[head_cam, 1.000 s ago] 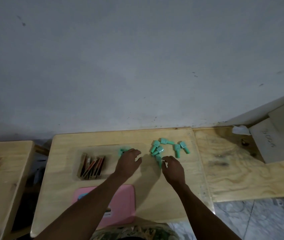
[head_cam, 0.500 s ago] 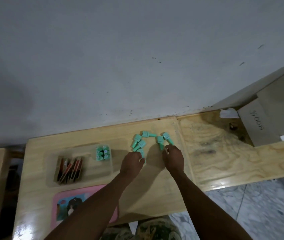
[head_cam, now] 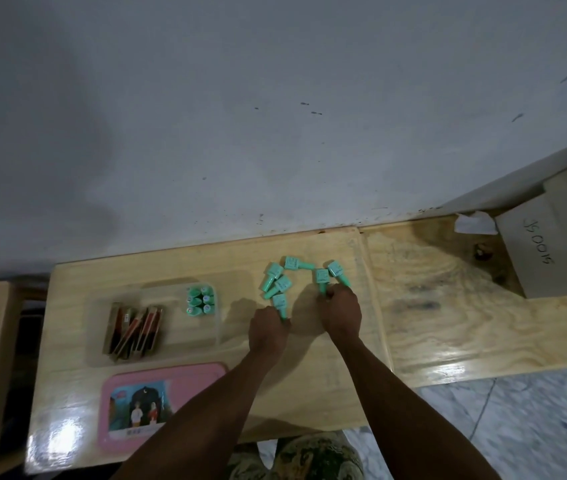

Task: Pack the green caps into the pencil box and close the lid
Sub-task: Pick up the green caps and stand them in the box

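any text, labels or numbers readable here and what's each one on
"15 00 15", roughly: handwritten sideways on the grey board at far right; the digits are uncertain.
Strip of print under the picture on the pink lid: too blurred to read.
Small labels on the loose green caps and the packed caps in the clear pencil box: too small to read.

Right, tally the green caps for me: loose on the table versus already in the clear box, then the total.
Loose green caps on the table: 6
Green caps standing in the clear box: 6
Total: 12
The left hand touches one loose cap, the right hand touches another.
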